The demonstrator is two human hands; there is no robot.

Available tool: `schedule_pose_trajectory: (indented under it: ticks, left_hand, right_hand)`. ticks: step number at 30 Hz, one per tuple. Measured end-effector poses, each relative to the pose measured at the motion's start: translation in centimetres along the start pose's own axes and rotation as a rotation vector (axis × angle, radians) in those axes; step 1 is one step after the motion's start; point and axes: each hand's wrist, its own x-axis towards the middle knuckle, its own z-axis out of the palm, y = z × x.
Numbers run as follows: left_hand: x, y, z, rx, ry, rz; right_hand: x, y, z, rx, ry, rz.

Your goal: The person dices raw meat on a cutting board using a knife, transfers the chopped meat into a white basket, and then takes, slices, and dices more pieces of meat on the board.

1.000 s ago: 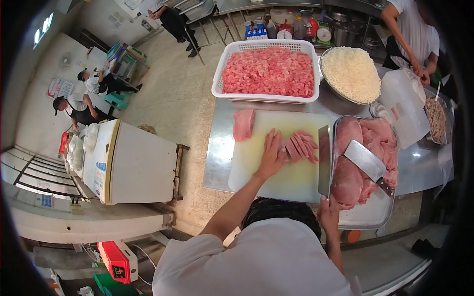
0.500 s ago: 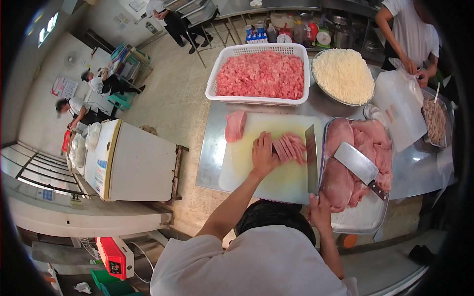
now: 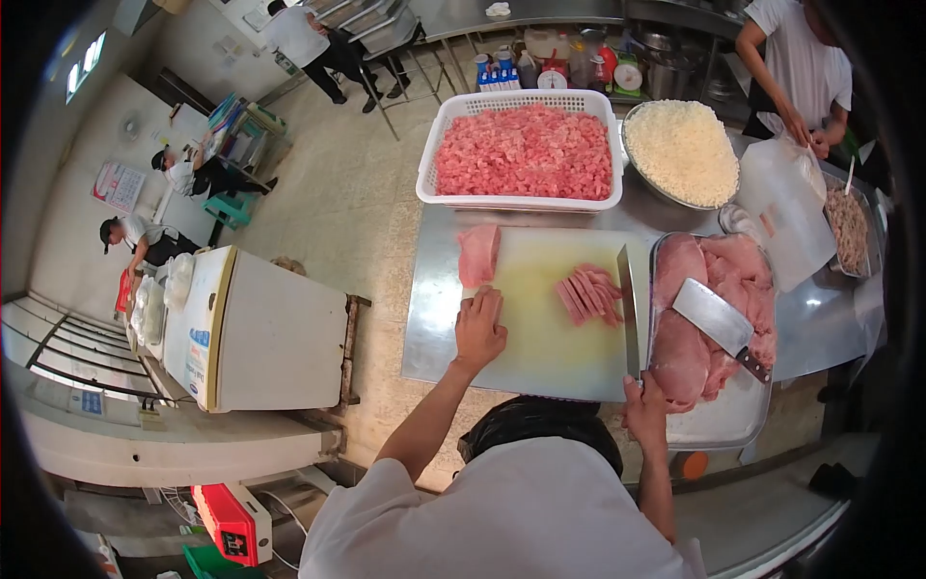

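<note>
My left hand point(image 3: 479, 330) is at the left side of the white cutting board point(image 3: 540, 362), its fingers stretched forward to the near edge of a block of pink meat point(image 3: 478, 255). Whether the fingertips touch the block I cannot tell. Sliced meat strips point(image 3: 588, 293) lie fanned in a small pile on the board. Closed around the handle of a long knife point(image 3: 630, 309), my right hand point(image 3: 645, 415) is at the board's near right corner. The blade stands along the board's right edge, pointing away from me and apart from the strips.
A metal tray point(image 3: 719, 429) of large meat pieces point(image 3: 680, 333) lies at the right, with a cleaver point(image 3: 714, 318) on top. Behind the board are a white basket point(image 3: 521, 201) of diced meat and a bowl point(image 3: 683, 154) of white shreds. A co-worker point(image 3: 805, 68) handles a plastic bag at the far right.
My left hand has left the sliced strips and moved left to the meat block. The right hand still holds the knife at the board's right edge. The whole view has shifted slightly.
</note>
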Motion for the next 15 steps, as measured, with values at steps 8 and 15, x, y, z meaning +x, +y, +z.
schedule_pose_trajectory:
  ticks: [8, 15]
  left_hand:
    - [0.8, -1.2, -1.1, -0.002, -0.064, 0.081]
    - [3.2, 3.5, -1.8, -0.598, -0.055, 0.041]
  right_hand:
    - [0.3, -1.0, 1.8, -0.141, 0.092, -0.003]
    - [-0.5, -3.2, 2.5, -0.313, 0.203, -0.05]
